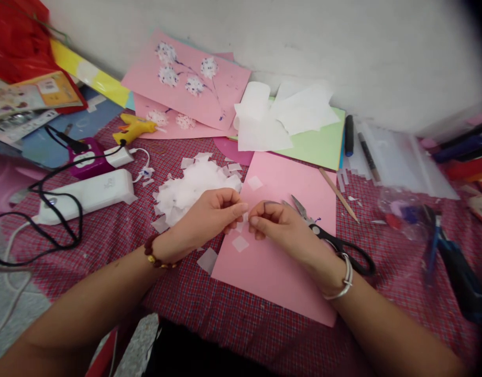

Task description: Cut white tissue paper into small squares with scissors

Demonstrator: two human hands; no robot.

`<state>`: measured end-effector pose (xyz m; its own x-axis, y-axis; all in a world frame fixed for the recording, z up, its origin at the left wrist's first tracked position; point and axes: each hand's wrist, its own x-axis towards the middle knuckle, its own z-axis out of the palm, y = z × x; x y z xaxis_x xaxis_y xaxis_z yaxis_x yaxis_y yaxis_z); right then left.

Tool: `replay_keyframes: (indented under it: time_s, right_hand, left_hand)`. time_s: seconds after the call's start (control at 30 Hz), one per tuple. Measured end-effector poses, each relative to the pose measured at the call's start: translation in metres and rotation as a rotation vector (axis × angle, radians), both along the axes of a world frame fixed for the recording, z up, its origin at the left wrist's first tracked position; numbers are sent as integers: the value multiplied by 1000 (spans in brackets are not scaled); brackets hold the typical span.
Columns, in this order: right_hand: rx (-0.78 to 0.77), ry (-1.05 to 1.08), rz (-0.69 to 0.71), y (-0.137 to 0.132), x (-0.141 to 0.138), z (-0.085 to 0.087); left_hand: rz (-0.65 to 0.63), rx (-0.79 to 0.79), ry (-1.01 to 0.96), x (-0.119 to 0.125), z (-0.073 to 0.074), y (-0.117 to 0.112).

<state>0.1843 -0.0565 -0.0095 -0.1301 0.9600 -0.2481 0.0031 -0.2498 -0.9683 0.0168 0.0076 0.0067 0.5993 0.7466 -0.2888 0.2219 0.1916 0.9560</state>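
Note:
My left hand (214, 212) is closed in a pinch over the pink sheet's left edge, with a small piece of white tissue paper (245, 216) at its fingertips. Close beside it, my right hand (279, 224) is also closed, thumb against curled fingers; what it grips, if anything, is too small to make out. Both hands hover above a pink paper sheet (280, 283). Several small white squares lie there, one of them a paper square (240, 243) just below the fingertips. Black-handled scissors (335, 241) lie partly under my right hand. Left of the sheet spreads a pile of cut white paper (189, 183).
Behind are pink sheets with white puffy flowers (194, 85), a white paper roll (254, 102) and a green sheet (323, 139). A yellow glue gun (134, 127) and a power strip (91, 196) with looping cables stand left. A pencil (339, 195) and markers (349, 136) lie right.

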Motion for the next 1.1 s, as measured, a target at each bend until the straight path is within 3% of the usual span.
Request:
replay_keyframes:
  time_s: [0.33,0.5,0.7,0.9,1.1]
  right_hand:
    - [-2,70,-56,-1,2,1]
    - [-6,-10,-10,-1,-2,1]
    - [-34,-113,-62,1,-2,-5]
    - [9,-242,-77,2,6,-6]
    - [262,-764,57,2,9,-5]
  left_hand:
    - [-5,-7,-23,0,-1,2]
    - [-17,-25,-43,0,-1,2]
    - [-5,-68,-51,0,2,0]
    - [11,154,-8,-5,12,1]
    - [-82,431,118,-9,11,2]
